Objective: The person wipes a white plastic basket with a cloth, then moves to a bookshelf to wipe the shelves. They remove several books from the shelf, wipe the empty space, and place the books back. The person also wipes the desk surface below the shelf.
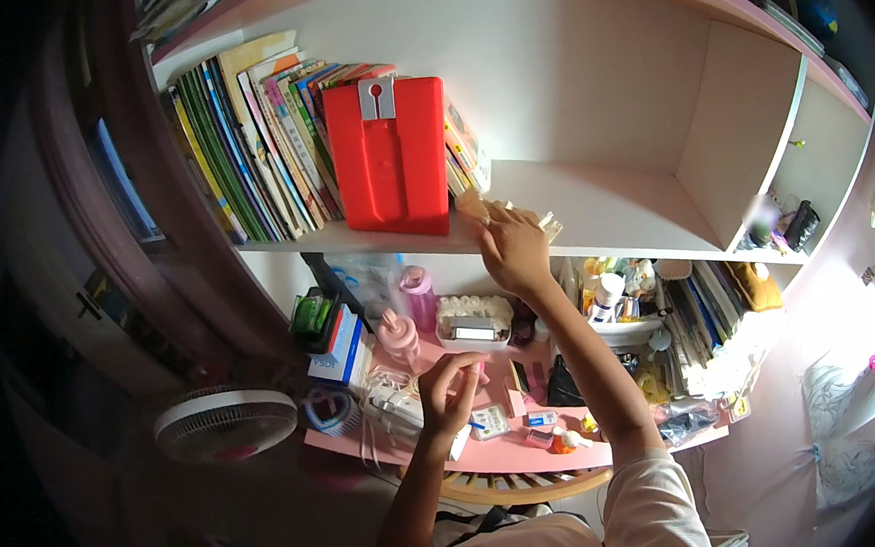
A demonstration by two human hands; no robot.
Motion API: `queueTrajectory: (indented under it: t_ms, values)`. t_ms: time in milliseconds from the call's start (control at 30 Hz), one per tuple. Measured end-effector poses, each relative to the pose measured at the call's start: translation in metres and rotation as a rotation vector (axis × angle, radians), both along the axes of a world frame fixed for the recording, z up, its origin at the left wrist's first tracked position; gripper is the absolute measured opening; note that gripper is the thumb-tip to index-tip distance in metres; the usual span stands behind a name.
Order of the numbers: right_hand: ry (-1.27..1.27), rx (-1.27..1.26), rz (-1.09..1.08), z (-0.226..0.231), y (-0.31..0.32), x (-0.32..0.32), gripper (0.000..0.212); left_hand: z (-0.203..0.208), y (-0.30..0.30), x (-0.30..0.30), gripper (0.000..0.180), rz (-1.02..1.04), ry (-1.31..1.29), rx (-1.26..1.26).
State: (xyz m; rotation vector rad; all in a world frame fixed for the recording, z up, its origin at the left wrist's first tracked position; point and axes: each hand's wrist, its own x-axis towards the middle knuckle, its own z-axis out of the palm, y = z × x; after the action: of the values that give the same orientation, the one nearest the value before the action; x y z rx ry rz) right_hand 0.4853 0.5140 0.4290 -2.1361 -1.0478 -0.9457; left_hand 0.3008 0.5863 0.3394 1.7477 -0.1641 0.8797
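My right hand reaches up to the white shelf and presses a crumpled cream cloth on its surface near the front edge. Parts of the cloth stick out on both sides of the fingers; whether it is fabric or paper is unclear. Close to its left end stands a red case with a grey clip, upright against a row of books. Lower down, my left hand hovers over the pink desk, fingers loosely curled and thumb apart, with nothing visible in it.
On the pink desk are a pink bottle, a purple-pink bottle, a white basket and small items. Stacked books and papers lean at the right. A fan stands at the left, a wooden chair back below.
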Motion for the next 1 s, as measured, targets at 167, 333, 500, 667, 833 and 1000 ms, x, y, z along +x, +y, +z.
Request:
queueTrajectory:
  t_ms: [167, 333, 500, 667, 833, 1000]
  values:
    - [-0.135, -0.15, 0.017, 0.002, -0.004, -0.01, 0.035, -0.004, -0.001, -0.003, 0.013, 0.0, 0.014, -0.023]
    - [-0.207, -0.171, -0.037, -0.014, -0.046, -0.011, 0.045, -0.002, 0.003, -0.012, 0.013, 0.024, 0.038, -0.013]
    - [-0.133, 0.081, -0.293, -0.02, -0.085, -0.001, 0.023, -0.009, 0.018, -0.022, 0.013, 0.096, 0.001, -0.06]
    - [-0.046, 0.032, -0.111, -0.038, -0.011, -0.025, 0.053, -0.012, 0.012, -0.014, 0.013, 0.08, -0.004, -0.099]
    - [-0.404, -0.042, -0.16, -0.055, 0.008, -0.001, 0.048, 0.001, -0.012, 0.022, 0.013, 0.032, 0.109, -0.078]
    - [-0.402, -0.087, -0.425, -0.076, -0.088, 0.034, 0.048, 0.041, -0.008, 0.076, 0.012, 0.122, -0.28, 0.294]
